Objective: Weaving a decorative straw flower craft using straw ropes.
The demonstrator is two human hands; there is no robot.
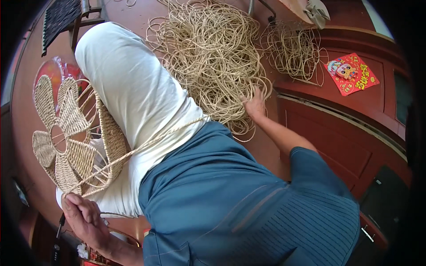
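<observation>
My left hand (84, 215) is closed on a twisted straw cord (143, 148) at the lower left, beside the bottom of a woven straw piece (77, 159) with flower petals and a partly bare frame. The piece rests against my white-trousered leg (128, 84). The cord stretches from that hand diagonally across the leg toward a large tangled heap of cord (204, 53). At the right side of the heap, my right hand (254, 104) touches the strands with its fingers apart; some fingertips are hidden among them.
A smaller loose bundle of cord (290, 53) lies on red woodwork (328, 137) at the upper right, near a red card (350, 75) with cartoon figures. A dark slatted object (60, 24) stands at the upper left, above a shiny red plastic-wrapped item (49, 68) behind the woven piece.
</observation>
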